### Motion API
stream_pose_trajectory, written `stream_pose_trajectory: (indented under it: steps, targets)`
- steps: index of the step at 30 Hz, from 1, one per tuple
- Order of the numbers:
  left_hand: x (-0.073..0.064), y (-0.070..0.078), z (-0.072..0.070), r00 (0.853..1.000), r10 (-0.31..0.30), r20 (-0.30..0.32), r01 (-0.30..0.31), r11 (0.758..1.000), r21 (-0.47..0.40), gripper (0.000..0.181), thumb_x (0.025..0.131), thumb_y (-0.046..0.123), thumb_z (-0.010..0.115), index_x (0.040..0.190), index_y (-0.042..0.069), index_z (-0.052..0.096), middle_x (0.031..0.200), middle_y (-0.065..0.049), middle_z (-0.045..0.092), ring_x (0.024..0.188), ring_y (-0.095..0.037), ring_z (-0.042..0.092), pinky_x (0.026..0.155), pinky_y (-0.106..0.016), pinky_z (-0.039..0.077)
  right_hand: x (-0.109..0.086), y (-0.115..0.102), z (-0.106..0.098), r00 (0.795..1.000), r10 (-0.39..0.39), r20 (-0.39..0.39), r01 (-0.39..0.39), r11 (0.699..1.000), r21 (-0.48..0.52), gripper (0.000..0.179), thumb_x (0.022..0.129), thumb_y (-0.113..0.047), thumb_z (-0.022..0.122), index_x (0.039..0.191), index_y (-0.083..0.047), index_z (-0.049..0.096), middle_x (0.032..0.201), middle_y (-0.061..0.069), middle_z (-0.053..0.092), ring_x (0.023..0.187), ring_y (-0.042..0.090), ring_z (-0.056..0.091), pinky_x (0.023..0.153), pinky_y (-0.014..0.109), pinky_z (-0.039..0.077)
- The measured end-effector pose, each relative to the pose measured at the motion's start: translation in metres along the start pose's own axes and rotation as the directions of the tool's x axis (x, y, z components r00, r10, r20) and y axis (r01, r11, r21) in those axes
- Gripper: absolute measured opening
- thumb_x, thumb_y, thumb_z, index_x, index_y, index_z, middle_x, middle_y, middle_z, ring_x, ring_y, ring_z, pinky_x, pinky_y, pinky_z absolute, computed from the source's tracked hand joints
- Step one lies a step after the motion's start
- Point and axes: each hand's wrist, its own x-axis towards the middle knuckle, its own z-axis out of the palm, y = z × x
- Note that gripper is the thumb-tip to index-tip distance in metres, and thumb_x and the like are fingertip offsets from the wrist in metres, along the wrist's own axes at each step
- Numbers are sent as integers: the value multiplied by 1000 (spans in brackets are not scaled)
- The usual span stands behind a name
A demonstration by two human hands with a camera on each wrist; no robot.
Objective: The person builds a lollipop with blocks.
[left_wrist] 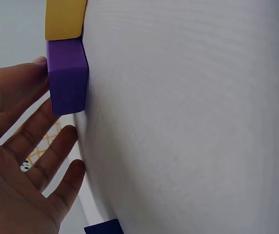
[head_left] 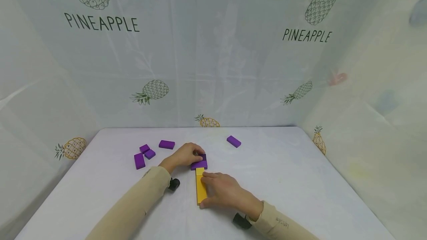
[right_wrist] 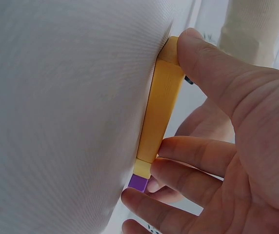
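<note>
The left hand (head_left: 184,155) pinches a purple block (left_wrist: 67,80), the right hand (head_left: 227,191), fingers loosely spread, touches yellow blocks (head_left: 201,191): apparently alignment, calling for gentle pressing.

Your yellow block (right_wrist: 160,108) and purple block (left_wrist: 68,75) look smooth with a low satin sheen, though you can't tell painted wood from plastic here. The white table (head_left: 287,184) beneath them looks matt and finely ribbed up close, while the printed curtain (head_left: 213,54) behind is thin, creased sheeting with soft shiny patches. Your beige sleeves (head_left: 133,203) are matt cloth.
</note>
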Motion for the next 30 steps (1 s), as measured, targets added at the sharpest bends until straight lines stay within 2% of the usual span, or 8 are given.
stream_pose_trajectory:
  steps: [12,18,25,30]
  targets:
    - [-2,1,0,1000,8,-11,-8,1000,-9,21,88,18,69,109,20,72,104,6,66,103,-18,57,97,-41,45,0,0,0,1000,2,3,-2,1000,2,80,70,-70,68,132,-21,57,142,-5,48,125,20,50,98,42,44]
    - [-3,0,-1,999,-33,-4,33,999,-16,25,88,22,69,113,20,69,104,5,64,100,-17,56,95,-41,46,0,0,0,1000,6,9,-6,1000,4,80,70,-70,68,132,-21,58,141,-5,48,124,20,50,98,42,45]
    - [-18,-8,-19,996,-73,-44,71,997,-40,30,88,25,69,117,18,67,110,2,62,106,-20,55,92,-42,49,1,0,1,1000,4,1,-4,1000,7,80,69,-69,70,131,-21,58,141,-4,50,123,22,51,97,44,45]
    - [-31,-23,-33,991,-99,-87,98,995,-20,29,87,24,70,116,19,68,110,1,62,108,-23,55,91,-44,49,2,0,2,1000,15,12,-15,1000,9,80,69,-69,69,132,-22,57,141,-5,49,123,22,51,98,44,44]
